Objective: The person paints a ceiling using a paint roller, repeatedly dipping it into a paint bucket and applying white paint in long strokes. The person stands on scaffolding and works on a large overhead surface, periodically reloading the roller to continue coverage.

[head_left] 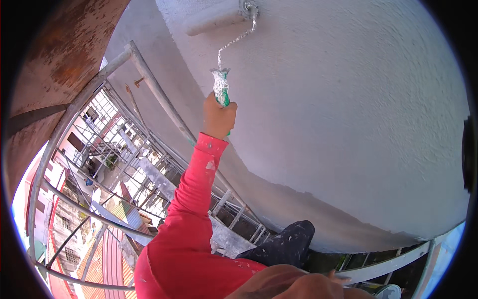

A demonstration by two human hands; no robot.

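Observation:
My left hand [219, 117], in a paint-flecked red sleeve, is closed round the green handle of a paint roller [220, 82]. White paint coats the upper handle and the bent wire frame. The roller's pale sleeve [214, 21] lies against a grey-white wall [318, 109] at the top of the view. Low on the wall, a darker, browner band [308, 199] runs along the edge of the paler coat. A small bit of skin at the bottom right, perhaps fingers of my right hand [338, 277], shows beside a pale rail; its grip is hidden.
Scaffold tubes [162, 92] rise on the left, with planks [157, 177] and more scaffolding below. A rusty panel [64, 65] hangs at upper left. My dark-trousered knee [294, 241] is near the wall. A pail-like container [388, 291] sits at bottom right. Corrugated roofs [107, 254] lie far below.

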